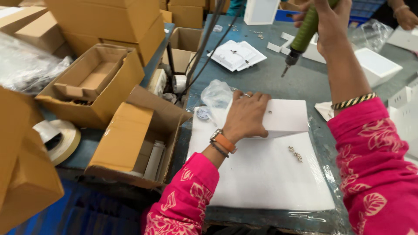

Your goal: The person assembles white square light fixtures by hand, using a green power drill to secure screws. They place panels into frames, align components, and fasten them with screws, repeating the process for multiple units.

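1. On the white foam pad (pixel 261 178) at the desk (pixel 261 78) edge, the left hand (pixel 246 115) presses flat, fingers spread, on a white panel (pixel 285 117).
2. Right hand (pixel 331 19) is wrapped around a green electric screwdriver (pixel 302 37), its bit raised well above the panel.
3. Risk: the bit could miss the small hole (pixel 270 112) and slip toward the nearby fingers.
4. Loose screws (pixel 296 153) beside the panel could get knocked off and scattered.
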